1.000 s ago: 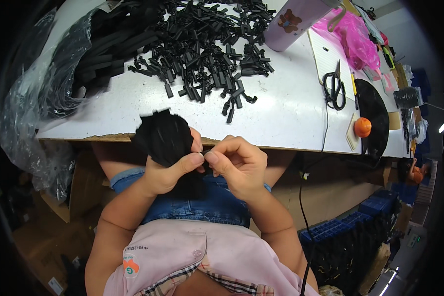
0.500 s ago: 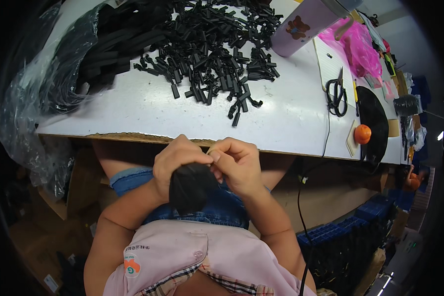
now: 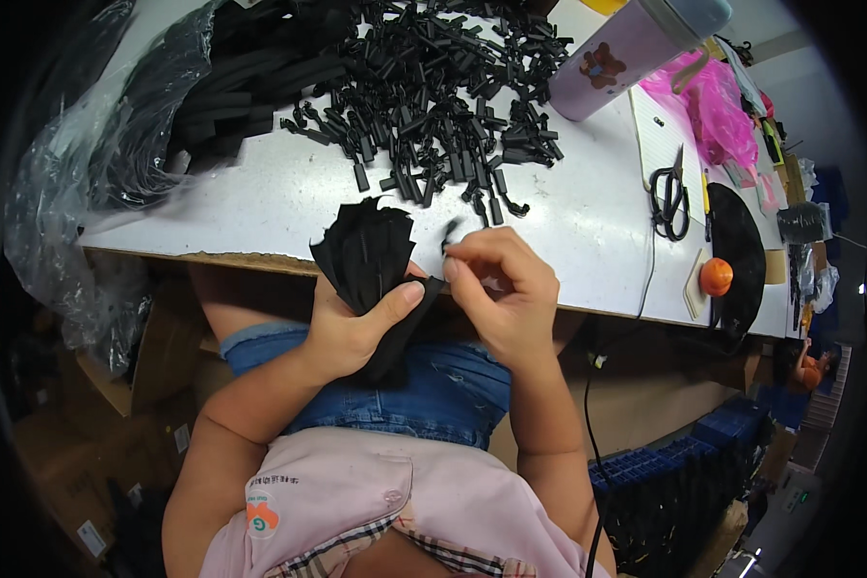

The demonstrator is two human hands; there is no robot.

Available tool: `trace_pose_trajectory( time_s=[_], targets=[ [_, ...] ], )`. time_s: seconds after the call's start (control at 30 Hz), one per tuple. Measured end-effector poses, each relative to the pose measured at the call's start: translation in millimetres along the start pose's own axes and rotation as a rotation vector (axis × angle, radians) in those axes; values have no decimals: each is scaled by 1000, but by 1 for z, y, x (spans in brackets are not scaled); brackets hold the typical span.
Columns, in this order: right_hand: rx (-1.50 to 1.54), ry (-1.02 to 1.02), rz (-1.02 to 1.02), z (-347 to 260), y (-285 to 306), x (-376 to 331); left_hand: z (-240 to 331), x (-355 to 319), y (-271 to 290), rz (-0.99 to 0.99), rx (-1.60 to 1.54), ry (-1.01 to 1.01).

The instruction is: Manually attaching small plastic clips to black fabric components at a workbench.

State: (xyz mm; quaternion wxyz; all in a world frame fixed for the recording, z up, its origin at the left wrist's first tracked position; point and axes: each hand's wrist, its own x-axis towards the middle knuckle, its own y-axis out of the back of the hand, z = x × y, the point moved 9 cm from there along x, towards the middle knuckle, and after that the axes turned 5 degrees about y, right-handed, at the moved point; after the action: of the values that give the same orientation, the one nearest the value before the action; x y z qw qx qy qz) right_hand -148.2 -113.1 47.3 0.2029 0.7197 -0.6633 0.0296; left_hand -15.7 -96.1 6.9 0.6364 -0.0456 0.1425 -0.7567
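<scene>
My left hand is closed round a fanned bundle of black fabric strips at the table's front edge, its thumb lying across them. One strip angles out toward my right hand. Between that hand's thumb and forefinger is a small black plastic pull, blurred, with its tip pointing up. Beyond my hands a heap of similar small black plastic pulls with short loops lies across the table. More black fabric strips are piled at the far left, partly inside a clear plastic bag.
A lilac tumbler stands behind the heap on the right. Black scissors, a notepad, a pink plastic bag and an orange round object lie on the right side. The white table's chipped front edge runs before my lap.
Both hands have come apart. My left hand turned the strip bundle upright, its fanned ends over the table edge; my right hand moved up and right with a small black pull.
</scene>
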Motion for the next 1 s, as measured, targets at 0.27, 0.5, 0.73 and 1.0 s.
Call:
trace_pose_trajectory(
  time_s=[0.27,0.5,0.73,1.0],
  targets=[
    [-60,250,-53,-27,-3,-9,10,-1,-4,-4,142,-121],
    [-37,237,54,-25,-3,-16,10,-3,1,87,56,-103],
    [349,-23,185,3,-12,-27,24,-2,-4,38,174,-280],
    [854,-370,-95,28,-30,-27,9,1,-5,-85,-122,3]
  ],
)
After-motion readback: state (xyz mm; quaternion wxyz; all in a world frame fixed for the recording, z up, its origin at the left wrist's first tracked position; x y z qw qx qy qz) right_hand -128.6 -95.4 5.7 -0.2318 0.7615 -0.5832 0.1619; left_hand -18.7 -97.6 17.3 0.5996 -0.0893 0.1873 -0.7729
